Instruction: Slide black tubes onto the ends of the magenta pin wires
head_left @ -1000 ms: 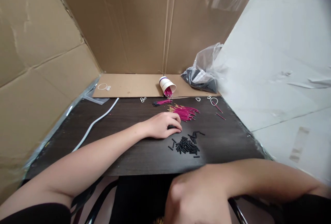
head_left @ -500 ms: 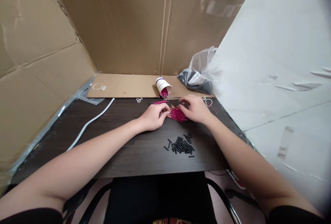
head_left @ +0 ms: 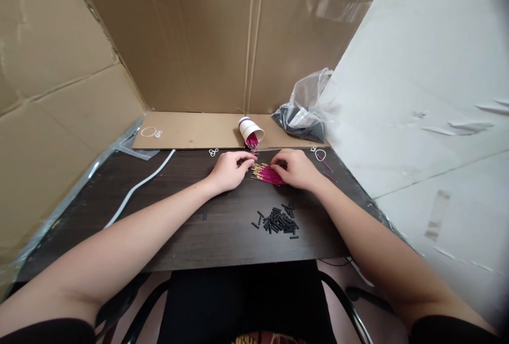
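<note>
Both hands on the pink pin pile, mid-desk

Loose black sleeves lie near the desk edge; a brushing forearm could scatter them. Beyond, the left hand curls at the gold tips of the pink pins and the right hand cups the other end; can't tell if either grips a pin. A nudge could roll pins away. Behind, the tipped paper cup could spill more.

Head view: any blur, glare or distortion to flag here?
Head view: soft, even light, no hard shadows; wide-angle bowing of the table edge and cardboard walls; left hand, right hand and pink pins sharp at centre; mild glare on the plastic bag; right corners dark and smeared.
</note>
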`<state>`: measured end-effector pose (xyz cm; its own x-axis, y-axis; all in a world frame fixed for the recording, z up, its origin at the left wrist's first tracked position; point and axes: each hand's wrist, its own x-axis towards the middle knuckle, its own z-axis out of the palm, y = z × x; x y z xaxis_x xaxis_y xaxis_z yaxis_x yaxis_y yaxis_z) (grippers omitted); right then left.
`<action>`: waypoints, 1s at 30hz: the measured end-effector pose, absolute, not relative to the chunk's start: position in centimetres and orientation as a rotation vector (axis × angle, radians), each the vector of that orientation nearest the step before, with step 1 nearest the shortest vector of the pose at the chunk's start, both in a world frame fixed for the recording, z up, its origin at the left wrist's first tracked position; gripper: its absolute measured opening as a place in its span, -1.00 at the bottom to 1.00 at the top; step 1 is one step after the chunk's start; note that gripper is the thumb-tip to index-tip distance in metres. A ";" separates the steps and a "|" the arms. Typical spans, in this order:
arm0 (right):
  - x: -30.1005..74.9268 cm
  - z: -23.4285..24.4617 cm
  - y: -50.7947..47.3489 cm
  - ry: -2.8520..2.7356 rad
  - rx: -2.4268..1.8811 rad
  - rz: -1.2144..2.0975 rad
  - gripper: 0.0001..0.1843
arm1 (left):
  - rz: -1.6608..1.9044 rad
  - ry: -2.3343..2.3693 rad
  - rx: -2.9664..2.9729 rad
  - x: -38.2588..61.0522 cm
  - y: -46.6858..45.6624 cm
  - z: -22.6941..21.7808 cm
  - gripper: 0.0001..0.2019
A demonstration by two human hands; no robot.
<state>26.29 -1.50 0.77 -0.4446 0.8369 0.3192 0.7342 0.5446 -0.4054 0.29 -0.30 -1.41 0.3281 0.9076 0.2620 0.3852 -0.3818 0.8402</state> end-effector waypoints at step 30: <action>24.8 0.8 -3.0 -2.198 -1.013 0.246 -0.90 | 0.927 0.986 1.879 0.4 -0.5 -1.0 -0.83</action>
<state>24.80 -2.95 0.78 -0.4543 0.7276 0.5140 0.5962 0.6771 -0.4315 0.44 -0.55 -1.03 0.4267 0.8741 0.2322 0.2853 -0.3737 0.8826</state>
